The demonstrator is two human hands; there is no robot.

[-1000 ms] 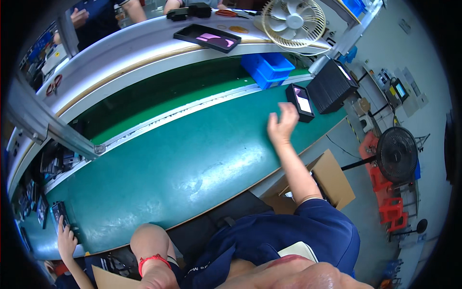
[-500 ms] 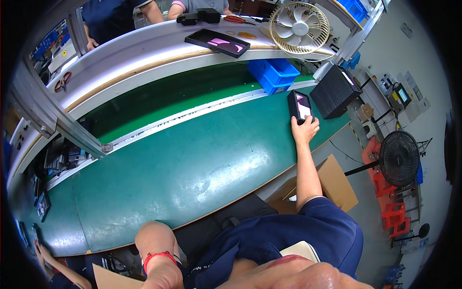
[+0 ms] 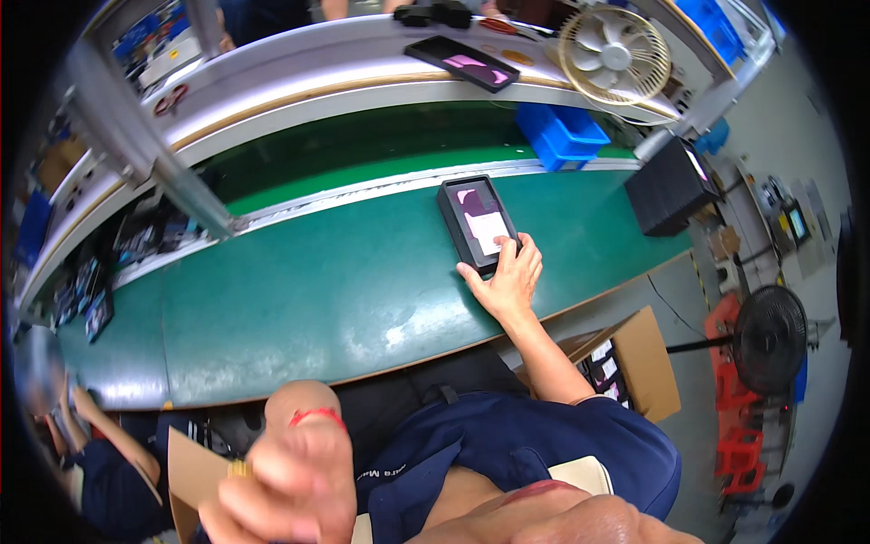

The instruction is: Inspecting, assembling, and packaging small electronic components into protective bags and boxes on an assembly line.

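Note:
My right hand [image 3: 512, 283] grips the near end of a black rectangular tray [image 3: 446, 210] on the green table. Its thumb is at the tray's left corner, with the other fingers over the near end and right side. Inside lies a flat dark package [image 3: 476, 207] with pink shapes and a white label. My left hand [image 3: 281, 485], a red string bracelet at its wrist, is raised close at the lower left, away from the table. Its fingers look bent but are smeared by motion. Whether it holds anything cannot be made out.
A stack of black trays [image 3: 666, 195] stands at the table's right end, near blue bins [image 3: 566, 136]. On the raised shelf are another black tray [image 3: 460, 62] and a fan [image 3: 616, 56]. An open carton [image 3: 657, 367] holds several packages below. Another person's arms [image 3: 113, 431] show at left.
My right hand has brought the black tray leftward from beside the stack to mid-table. My left hand has come further into view at the lower left. The whole view has shifted.

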